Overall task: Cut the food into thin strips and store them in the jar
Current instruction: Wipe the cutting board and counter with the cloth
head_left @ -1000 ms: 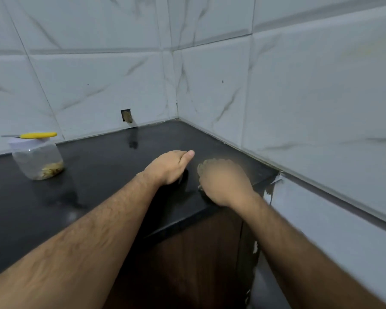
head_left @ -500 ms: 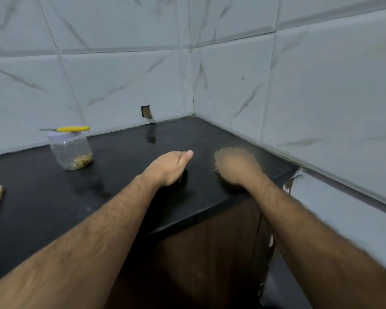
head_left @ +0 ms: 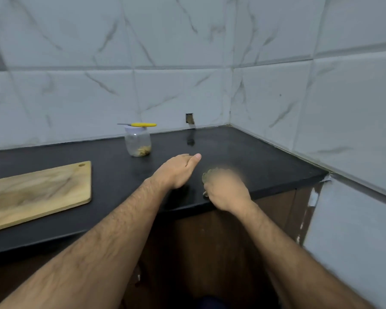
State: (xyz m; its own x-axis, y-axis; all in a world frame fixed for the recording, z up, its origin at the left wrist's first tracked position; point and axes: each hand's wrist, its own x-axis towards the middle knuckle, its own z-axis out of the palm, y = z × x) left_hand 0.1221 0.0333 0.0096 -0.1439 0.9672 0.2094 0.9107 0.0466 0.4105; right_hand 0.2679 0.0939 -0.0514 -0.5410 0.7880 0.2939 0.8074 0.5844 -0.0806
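Yellowish strips [head_left: 143,150] already sit at the bottom of the jar [head_left: 138,142], knife [head_left: 138,124] resting across its lid, both well beyond my hands. My right hand [head_left: 226,190] is blurred, curled around what looks like food [head_left: 210,173]; my left hand [head_left: 176,169] lies flat just beside it. I'd say more cutting remains; the cutting board [head_left: 38,192], far to the left, waits bare.
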